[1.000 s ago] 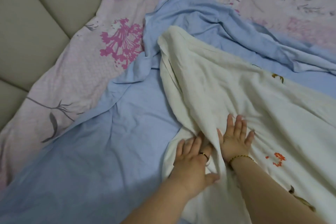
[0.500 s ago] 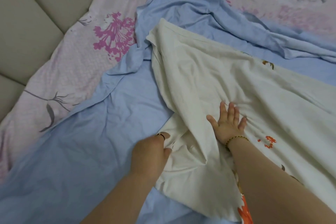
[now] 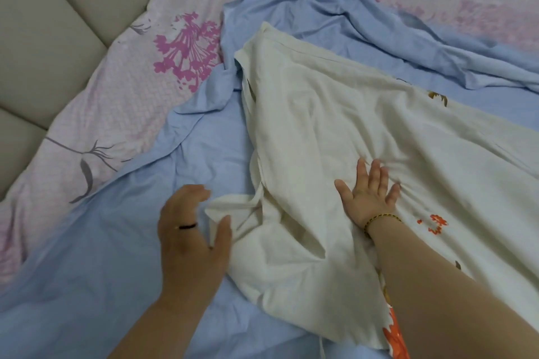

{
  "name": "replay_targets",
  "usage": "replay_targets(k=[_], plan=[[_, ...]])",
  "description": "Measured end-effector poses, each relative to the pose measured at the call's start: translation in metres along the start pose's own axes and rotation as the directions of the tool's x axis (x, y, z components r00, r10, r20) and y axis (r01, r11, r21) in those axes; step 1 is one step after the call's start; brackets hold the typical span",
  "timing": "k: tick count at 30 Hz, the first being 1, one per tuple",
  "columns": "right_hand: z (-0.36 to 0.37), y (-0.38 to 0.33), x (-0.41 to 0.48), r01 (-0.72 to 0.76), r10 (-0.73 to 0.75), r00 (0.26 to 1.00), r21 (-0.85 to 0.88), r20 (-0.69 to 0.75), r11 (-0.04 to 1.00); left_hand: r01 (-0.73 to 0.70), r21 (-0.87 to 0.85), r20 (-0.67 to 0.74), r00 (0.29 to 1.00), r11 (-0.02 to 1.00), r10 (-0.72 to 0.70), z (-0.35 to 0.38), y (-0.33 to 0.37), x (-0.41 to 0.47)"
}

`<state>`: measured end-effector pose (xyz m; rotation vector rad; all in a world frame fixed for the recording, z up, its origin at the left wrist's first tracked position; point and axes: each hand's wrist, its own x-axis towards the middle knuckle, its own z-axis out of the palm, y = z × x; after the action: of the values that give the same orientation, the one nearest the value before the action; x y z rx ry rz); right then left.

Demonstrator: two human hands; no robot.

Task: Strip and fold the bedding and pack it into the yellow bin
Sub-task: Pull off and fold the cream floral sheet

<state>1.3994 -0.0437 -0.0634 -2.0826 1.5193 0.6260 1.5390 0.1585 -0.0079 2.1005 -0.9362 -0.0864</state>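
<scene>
A cream cloth with orange flower prints (image 3: 335, 114) lies spread over a crumpled light blue sheet (image 3: 131, 242) on the bed. My left hand (image 3: 191, 230), with a dark ring, curls around the cloth's bunched left corner, thumb and fingers on either side of the fold. My right hand (image 3: 368, 192), wearing a gold bracelet, presses flat with fingers spread on the cloth's middle. The yellow bin is not in view.
A pink floral quilt (image 3: 116, 102) lies under the blue sheet and runs across the far side. A padded beige headboard (image 3: 43, 38) fills the left and upper-left corner. The cloth's orange-printed hem (image 3: 393, 335) shows beside my right forearm.
My left hand has drawn the cloth's left corner out to the left, away from the right hand, and its fingers have loosened. My right hand has stayed flat on the cloth.
</scene>
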Motion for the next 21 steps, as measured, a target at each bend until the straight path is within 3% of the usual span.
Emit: replay_targets(k=[2,4,6,7,10,16,21], plan=[[0.0,0.0,0.0,0.002,-0.002,1.0,0.001,-0.005,1.0,-0.114,0.017,0.197,0.975,0.993,0.108,0.013,0.01,0.003],[0.001,0.0,0.0,0.001,-0.001,1.0,0.0,-0.007,1.0,0.008,-0.026,0.469,0.883,1.0,0.005,0.026,0.025,0.005],[0.001,0.001,0.0,0.002,-0.002,1.0,0.003,-0.007,1.0,0.074,0.134,0.614,0.777,0.988,-0.142,0.043,0.023,0.0],[0.001,0.001,0.0,0.003,-0.003,1.0,0.003,-0.009,1.0,0.03,0.202,0.66,0.734,0.979,-0.158,0.049,0.021,-0.001],[0.001,0.001,0.001,0.008,-0.009,1.0,-0.005,-0.012,1.0,-0.223,0.285,0.747,0.661,0.932,-0.071,0.052,0.025,-0.006],[0.003,0.002,0.002,0.011,-0.011,1.0,0.005,-0.022,1.0,-0.289,0.298,0.825,0.558,0.91,-0.093,0.037,0.018,-0.008],[0.004,0.003,0.001,0.014,-0.014,1.0,0.019,-0.026,1.0,-0.454,0.231,0.832,0.55,0.86,0.067,0.014,-0.003,-0.021]])
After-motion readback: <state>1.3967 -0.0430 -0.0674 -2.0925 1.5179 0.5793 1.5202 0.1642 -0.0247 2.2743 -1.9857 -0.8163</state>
